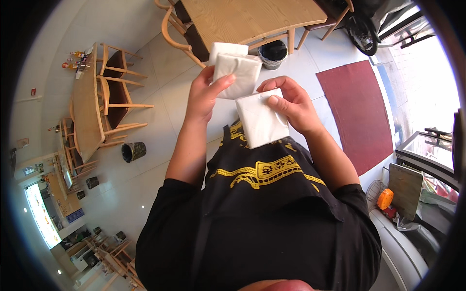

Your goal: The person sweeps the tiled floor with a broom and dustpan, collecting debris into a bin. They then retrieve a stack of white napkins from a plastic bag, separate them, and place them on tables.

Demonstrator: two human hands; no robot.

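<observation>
My left hand [208,91] grips two white packets of paper napkins, its thumb lying across the nearer one. The nearer napkin packet [238,78] overlaps the farther napkin packet [228,48], which juts out beyond it. In my right hand [293,105] is another white napkin packet [263,120], pinched at its upper right corner, thumb on top. This packet is tilted, and its top edge meets or slightly covers the bottom of the left-hand ones. All three are held in the air in front of my black apron [269,171] with yellow print.
A wooden table [255,18] with chairs stands ahead, a lined black bin [273,54] beside its leg. To the left are another table [87,109], chairs [116,96] and a bin [133,151]. A dark red mat [358,116] lies on the right near the doorway.
</observation>
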